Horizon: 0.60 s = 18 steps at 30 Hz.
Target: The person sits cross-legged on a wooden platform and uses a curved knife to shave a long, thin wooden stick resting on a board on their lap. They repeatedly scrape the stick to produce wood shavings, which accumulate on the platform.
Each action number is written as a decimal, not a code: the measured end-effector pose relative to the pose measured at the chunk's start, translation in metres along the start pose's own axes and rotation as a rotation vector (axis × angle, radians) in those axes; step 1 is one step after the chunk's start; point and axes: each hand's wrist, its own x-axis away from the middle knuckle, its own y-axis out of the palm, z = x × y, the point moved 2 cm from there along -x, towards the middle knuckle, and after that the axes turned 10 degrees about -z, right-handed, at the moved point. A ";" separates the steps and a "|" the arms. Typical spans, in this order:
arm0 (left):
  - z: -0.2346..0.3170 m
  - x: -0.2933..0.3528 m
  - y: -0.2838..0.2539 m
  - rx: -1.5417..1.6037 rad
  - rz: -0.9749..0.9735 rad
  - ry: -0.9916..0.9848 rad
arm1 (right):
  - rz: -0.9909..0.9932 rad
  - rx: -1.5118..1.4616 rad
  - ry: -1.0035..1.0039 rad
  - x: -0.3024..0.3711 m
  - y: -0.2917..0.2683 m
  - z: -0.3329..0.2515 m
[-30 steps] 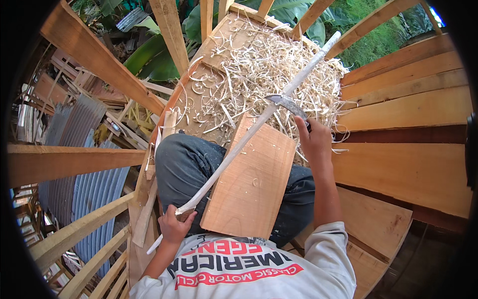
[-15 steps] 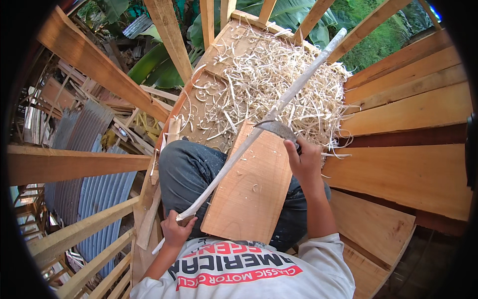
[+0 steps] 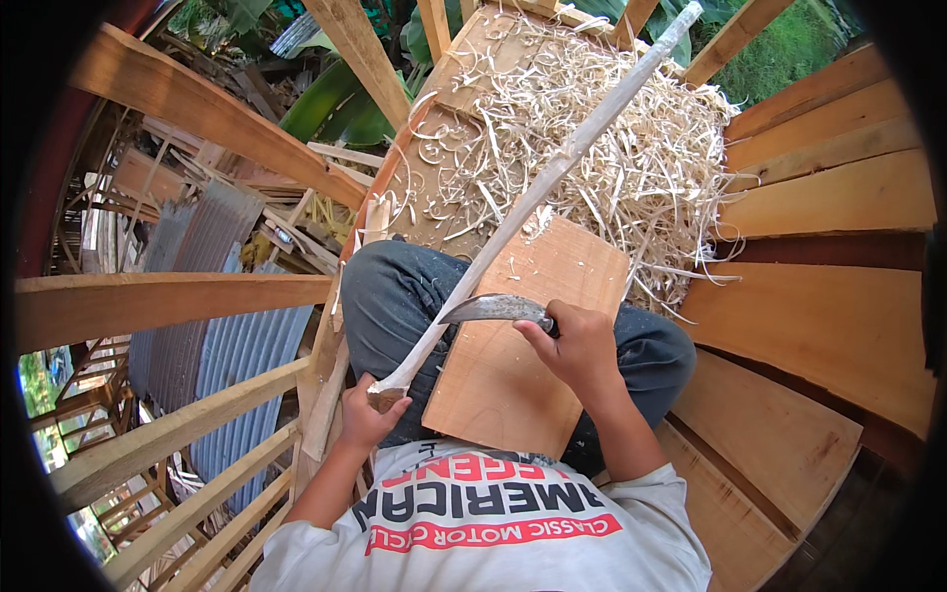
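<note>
We've got our left hand [image 3: 368, 416] clamped on a pale, knobbly pole [image 3: 560, 168], our right hand [image 3: 580, 345] round a curvy metal knife [image 3: 498, 307], super-curly shavings [image 3: 641, 187] beyond.

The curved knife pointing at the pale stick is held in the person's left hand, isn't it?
Not quite: the head view shows the curved knife in the person's right hand, not in the left hand. It does point at the pale stick, as you say.
</note>
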 end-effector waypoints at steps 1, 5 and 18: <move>-0.002 0.000 0.001 -0.013 0.007 0.016 | 0.000 0.023 -0.021 -0.003 0.003 -0.003; -0.004 0.003 0.002 -0.011 0.010 -0.017 | -0.002 0.135 -0.046 -0.015 0.014 -0.008; -0.010 0.000 0.005 0.052 0.049 -0.019 | 0.109 0.397 -0.073 -0.043 0.014 -0.006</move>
